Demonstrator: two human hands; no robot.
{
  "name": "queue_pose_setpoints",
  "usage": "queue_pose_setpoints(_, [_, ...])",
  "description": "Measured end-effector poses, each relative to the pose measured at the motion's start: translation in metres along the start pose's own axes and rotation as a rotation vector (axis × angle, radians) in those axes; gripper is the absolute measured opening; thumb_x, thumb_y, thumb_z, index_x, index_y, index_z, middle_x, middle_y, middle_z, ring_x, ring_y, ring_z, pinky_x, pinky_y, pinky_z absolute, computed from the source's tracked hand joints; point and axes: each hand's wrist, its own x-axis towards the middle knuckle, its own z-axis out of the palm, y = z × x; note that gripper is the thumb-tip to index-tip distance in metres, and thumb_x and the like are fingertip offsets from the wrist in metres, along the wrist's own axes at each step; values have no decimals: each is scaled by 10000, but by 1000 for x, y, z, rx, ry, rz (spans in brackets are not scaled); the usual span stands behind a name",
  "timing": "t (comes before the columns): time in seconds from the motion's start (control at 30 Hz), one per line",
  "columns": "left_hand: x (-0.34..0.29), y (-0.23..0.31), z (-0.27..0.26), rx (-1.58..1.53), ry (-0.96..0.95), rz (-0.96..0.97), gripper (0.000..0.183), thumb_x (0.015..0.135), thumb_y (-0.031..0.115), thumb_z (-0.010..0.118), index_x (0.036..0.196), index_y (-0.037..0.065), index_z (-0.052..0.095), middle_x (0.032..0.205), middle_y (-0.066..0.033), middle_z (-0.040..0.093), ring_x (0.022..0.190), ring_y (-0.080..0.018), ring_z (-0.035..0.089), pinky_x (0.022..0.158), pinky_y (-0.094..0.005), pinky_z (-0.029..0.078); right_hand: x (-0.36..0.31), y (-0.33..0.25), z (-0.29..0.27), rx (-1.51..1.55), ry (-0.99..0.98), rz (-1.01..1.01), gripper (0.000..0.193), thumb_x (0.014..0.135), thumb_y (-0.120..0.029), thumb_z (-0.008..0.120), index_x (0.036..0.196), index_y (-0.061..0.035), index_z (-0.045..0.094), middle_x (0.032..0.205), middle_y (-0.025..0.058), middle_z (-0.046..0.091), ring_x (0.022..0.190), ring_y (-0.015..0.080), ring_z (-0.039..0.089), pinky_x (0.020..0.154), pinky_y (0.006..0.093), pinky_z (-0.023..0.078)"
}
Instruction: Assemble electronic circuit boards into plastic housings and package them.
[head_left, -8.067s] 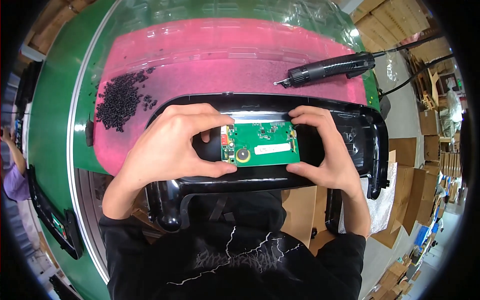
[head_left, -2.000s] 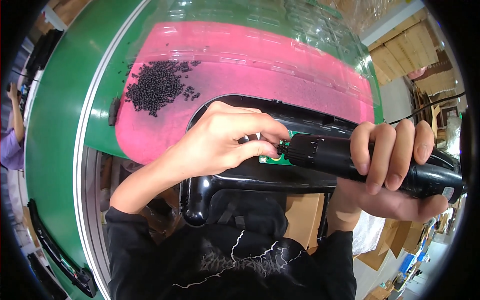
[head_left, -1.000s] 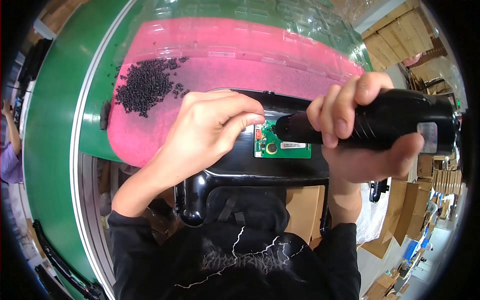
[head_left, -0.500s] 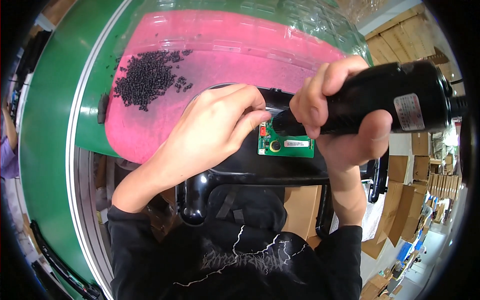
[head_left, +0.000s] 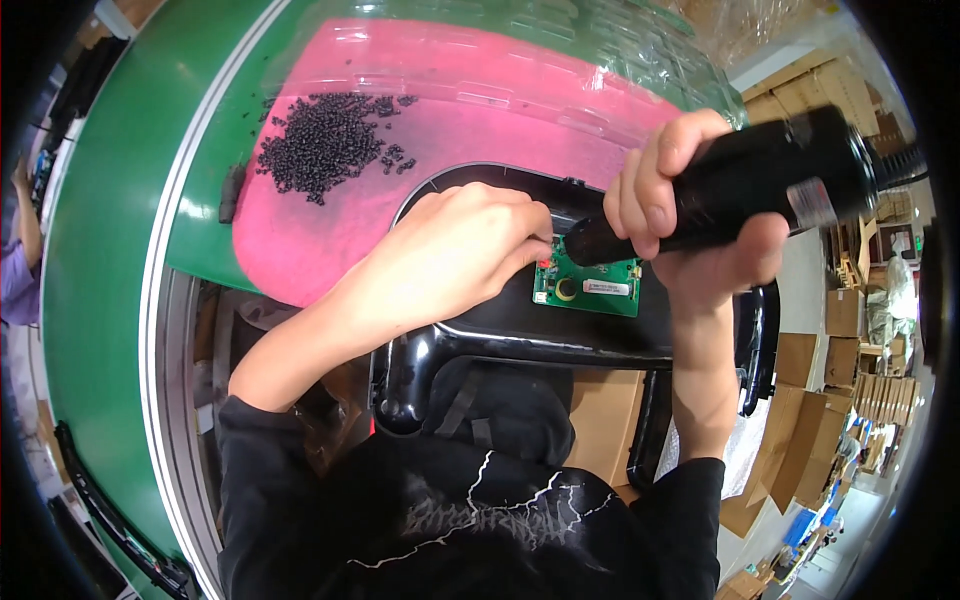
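Note:
A black electric screwdriver (head_left: 745, 185) is gripped in my right hand (head_left: 690, 210), lying slanted with its nose over the upper part of a green circuit board (head_left: 600, 298). The board rests in a glossy black plastic housing (head_left: 480, 335) and carries a round component and a white label strip. Beside the screwdriver's nose, at the board's upper left edge, the thumb and fingers of my left hand (head_left: 450, 250) are pinched together. Whatever lies between those fingertips is hidden. The driver's bit and the spot under it cannot be seen.
Small black screws (head_left: 320, 145) lie heaped on a pink mat (head_left: 300, 240) at the left, on the green table (head_left: 110, 300). A clear plastic tray (head_left: 480, 75) stands behind. Cardboard boxes (head_left: 800, 440) are at the right. A cable (head_left: 900, 165) trails from the screwdriver.
The whole scene has shifted somewhat to the right in the picture, hands and housing included. My left hand stays pinched by the screwdriver's nose, and my right keeps its grip.

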Motion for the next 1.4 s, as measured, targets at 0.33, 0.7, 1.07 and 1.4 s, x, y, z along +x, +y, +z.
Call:
queue_pose_setpoints(0.33, [0, 4, -9, -10, -125, -57, 129, 798, 120, 663, 834, 0, 637, 814, -132, 645, 809, -320, 626, 694, -404, 490, -18, -7, 13, 143, 265, -108, 653, 788, -689, 558, 936, -56, 498, 635, -3, 487, 486, 110, 443, 501, 269, 364])
queue_pose_setpoints(0.7, [3, -3, -4, -302, -56, 258, 150, 767, 87, 714, 811, -26, 626, 750, -125, 639, 700, -296, 628, 619, -358, 500, -30, -47, 27, 260, 252, -315, 516, 740, -524, 701, 888, -92, 460, 624, -17, 517, 440, 71, 489, 462, 215, 401])
queue_pose_setpoints(1.07, [4, -1, -2, -296, -28, 304, 172, 724, 45, 737, 835, -34, 633, 724, -123, 626, 638, -275, 593, 562, -355, 470, -29, -45, 33, 241, 324, -393, 523, 710, -512, 728, 876, -98, 456, 571, -30, 511, 423, 67, 505, 424, 209, 428])
queue_pose_setpoints(1.4, [8, 4, -4, -315, 37, 300, 192, 708, 61, 735, 864, -31, 671, 791, -100, 674, 789, -281, 649, 734, -353, 514, -37, -45, 25, 269, 221, -259, 566, 732, -575, 718, 931, -109, 465, 629, -12, 547, 456, 101, 528, 454, 247, 423])
